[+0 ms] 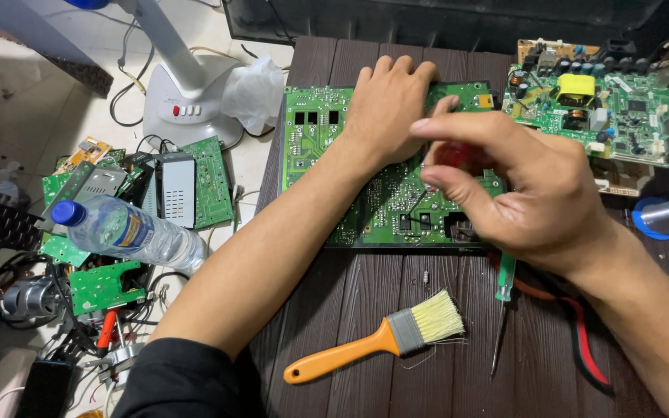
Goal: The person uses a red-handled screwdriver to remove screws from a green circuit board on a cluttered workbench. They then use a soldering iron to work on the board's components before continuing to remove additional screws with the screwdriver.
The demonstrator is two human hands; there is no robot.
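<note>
Under my left hand (385,104) lies a green circuit board (315,131), matt with shiny solder points. My right hand (520,182) pinches a glossy red plastic handle (452,157). Below it rests a brush (377,338) with a smooth orange plastic handle, metal band and pale bristles, on dark grained wood (396,387).

- Dark brown plank table (365,310) under the left-hand fingers (396,70), grooves running away from the viewer, surface matt and worn.
- Pale tiled floor (32,116) well to the left of those fingers, lower than the tabletop, dusty and strewn with thin black cables.
- White pedestal fan base (187,101) on that floor, left of the fingers, just beside the table's edge.
- Black panel (427,19) beyond the fingertips, along the table's far end.
- Even, soft light throughout; only faint shadows on the planks.
</note>
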